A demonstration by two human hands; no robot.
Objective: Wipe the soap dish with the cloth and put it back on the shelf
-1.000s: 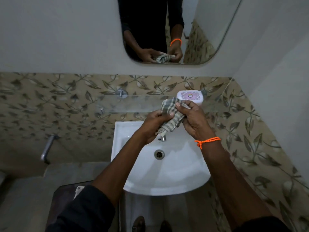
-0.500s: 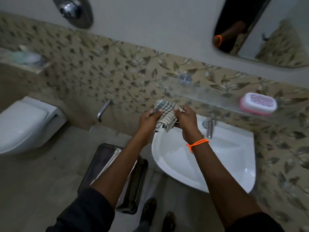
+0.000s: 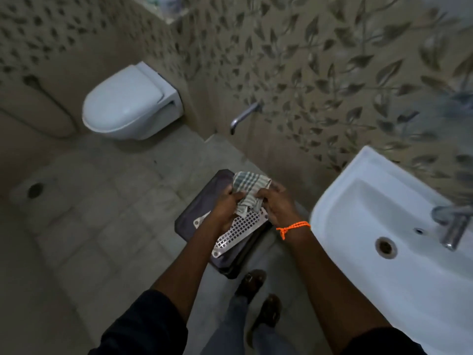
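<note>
cloth (image 3: 249,192): bunched, long axis toward wall | left hand (image 3: 225,210), right hand (image 3: 277,207): both grip cloth

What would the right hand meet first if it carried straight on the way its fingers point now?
The right hand points leftward into the checked cloth it already grips, with the left hand just beyond. Depth is hard to judge from this one view.

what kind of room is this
A small bathroom, most likely in a home: a wall-hung toilet with its lid shut, a white washbasin with a chrome tap, and a floor drain in the tiled floor.
</note>
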